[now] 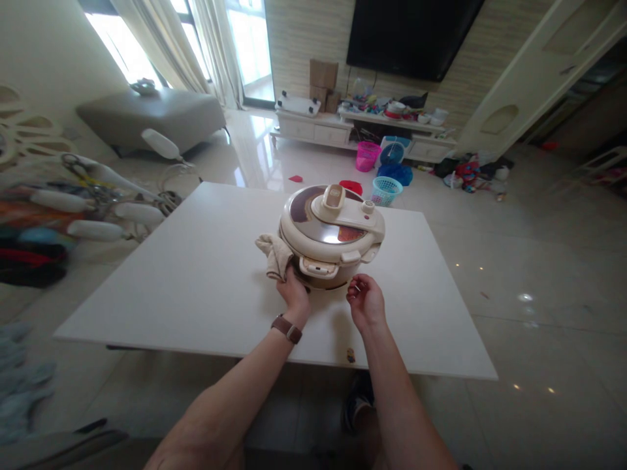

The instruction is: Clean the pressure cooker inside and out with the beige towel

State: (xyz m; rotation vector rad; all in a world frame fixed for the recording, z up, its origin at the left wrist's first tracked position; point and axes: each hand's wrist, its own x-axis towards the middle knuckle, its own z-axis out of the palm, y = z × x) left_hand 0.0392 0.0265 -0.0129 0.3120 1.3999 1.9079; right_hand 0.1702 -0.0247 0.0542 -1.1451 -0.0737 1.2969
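A cream electric pressure cooker (333, 235) stands on the white table (210, 294), its lid with a tall handle in place. At its lower left side, my left hand (295, 294) grips a beige cloth (275, 254), which bunches up beside the pot. The fingertips of that hand are partly hidden by the cloth and the cooker. My right hand (366, 301) is just off the cooker's front right base, palm turned up and fingers curled in, with nothing visible in them. Whether it touches the cooker I cannot tell.
A small dark sticker or mark (351, 356) lies near the table's front edge. White chairs (117, 212) stand close on the left. Beyond the table are a pink basket (367, 156), a light blue basket (386, 190) and a low white cabinet (313, 130).
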